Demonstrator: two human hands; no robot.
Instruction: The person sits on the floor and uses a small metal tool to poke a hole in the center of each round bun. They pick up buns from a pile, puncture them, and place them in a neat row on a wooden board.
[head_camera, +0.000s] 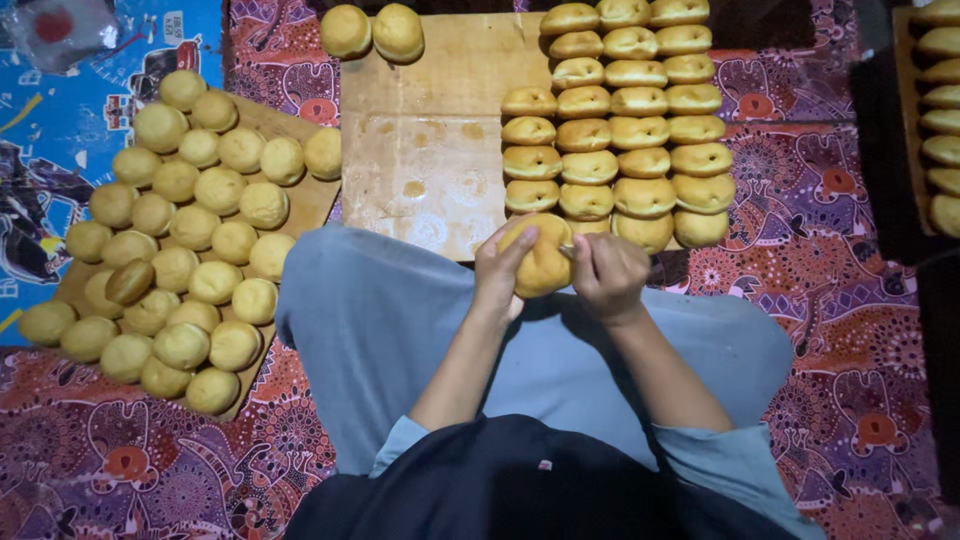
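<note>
My left hand grips a round golden bun over my lap, fingers wrapped around its left side. My right hand is closed on a small thin metal tool whose tip touches the bun's right side. Just beyond my hands a wooden board carries several rows of flattened buns on its right half. Two round buns sit at the board's far left corner.
A second wooden board on my left holds a heap of several round buns. Another tray of buns lies at the far right edge. A patterned red-purple cloth covers the floor; a blue printed sheet lies far left.
</note>
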